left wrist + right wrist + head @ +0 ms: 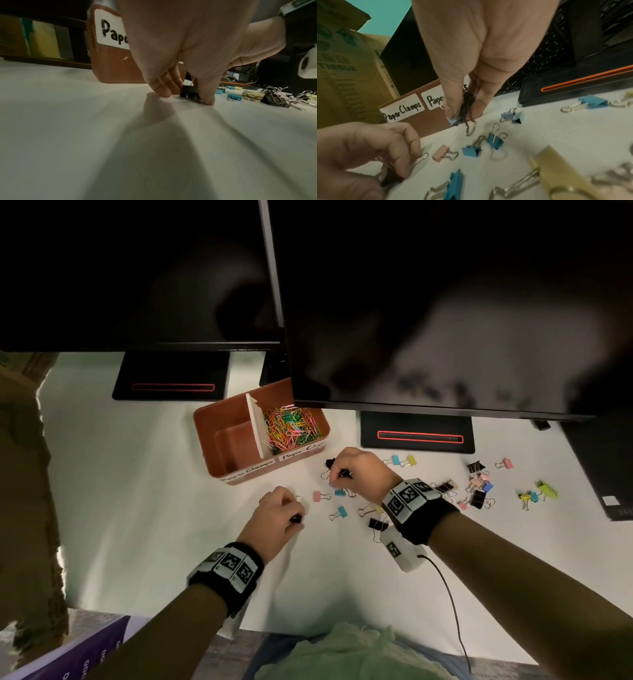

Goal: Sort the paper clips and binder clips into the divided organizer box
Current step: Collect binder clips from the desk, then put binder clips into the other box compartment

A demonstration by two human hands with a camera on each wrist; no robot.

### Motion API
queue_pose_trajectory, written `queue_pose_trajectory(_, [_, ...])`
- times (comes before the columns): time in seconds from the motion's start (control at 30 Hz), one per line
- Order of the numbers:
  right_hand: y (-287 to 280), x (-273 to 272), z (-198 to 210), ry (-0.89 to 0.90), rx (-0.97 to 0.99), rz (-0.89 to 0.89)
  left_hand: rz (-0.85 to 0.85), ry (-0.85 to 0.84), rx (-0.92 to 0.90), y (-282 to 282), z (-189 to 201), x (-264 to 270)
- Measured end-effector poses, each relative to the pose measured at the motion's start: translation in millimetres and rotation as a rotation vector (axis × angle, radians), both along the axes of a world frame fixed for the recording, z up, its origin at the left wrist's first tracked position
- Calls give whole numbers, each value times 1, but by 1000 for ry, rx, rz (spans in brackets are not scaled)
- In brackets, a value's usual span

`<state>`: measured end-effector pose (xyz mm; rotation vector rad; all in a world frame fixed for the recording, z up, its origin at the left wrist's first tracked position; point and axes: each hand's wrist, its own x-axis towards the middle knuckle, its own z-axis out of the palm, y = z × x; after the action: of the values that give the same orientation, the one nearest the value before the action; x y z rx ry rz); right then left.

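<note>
— On the white worktop (137,508), what are the two hands doing?

— The left hand (277,517) is pinching a black binder clip (189,93) between thumb and fingertips (163,90), with the clip sitting on the worktop. The right hand (356,470) is curling its fingers around a bunch of black binder clips (467,106), holding them just above the surface, and a small light-blue clip (452,121) is sitting at its fingertips.

— Where is the organizer box sitting?

— The brown organizer box (212,422) is standing just beyond both hands, partly under the edge of the right monitor (445,302). A white divider (255,426) is splitting it. The right compartment, labelled with a tag starting "Paper", is holding a heap of coloured paper clips (291,426). The left compartment, labelled "Paper Clamps" (402,109), is showing only its brown floor.

— And the loose clips?

— A pink binder clip (320,496) and two blue binder clips (339,492) are lying between the hands. More binder clips (476,487), black, pink, blue and yellow, are lying scattered to the right of the right wrist, well apart from the box.
</note>
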<state>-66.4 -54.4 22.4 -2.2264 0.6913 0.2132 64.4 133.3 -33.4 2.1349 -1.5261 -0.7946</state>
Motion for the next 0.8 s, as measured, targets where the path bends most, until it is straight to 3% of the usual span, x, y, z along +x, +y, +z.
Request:
queue_pose_trajectory(0.13, [-2, -1, 17, -85, -35, 70, -13, 116, -88, -4, 12, 3])
queue_pose_trajectory(0.27, [6, 27, 47, -274, -64, 148, 24, 125, -262, -1, 63, 23])
queue_pose_trajectory(0.4, [22, 85, 68, -392, -59, 160, 361, 39, -415, 1, 109, 64])
queue_pose_trajectory(0.47, [33, 114, 69, -391, -53, 127, 554, 53, -439, -3, 114, 86])
queue_pose_trajectory(0.53, [41, 135, 68, -338, -43, 89, 644, 109, -412, -5, 113, 101])
queue_pose_trajectory(0.63, [45, 136, 67, -309, -24, 41, 568, 56, -330, -5, 114, 105])
queue_pose_trajectory(0.73, [33, 101, 65, -360, -52, 8, 462, -110, -407, -4, 117, 92])
queue_pose_trajectory(0.8, [19, 65, 59, -347, -85, -33, 383, -104, -441, -5, 119, 75])
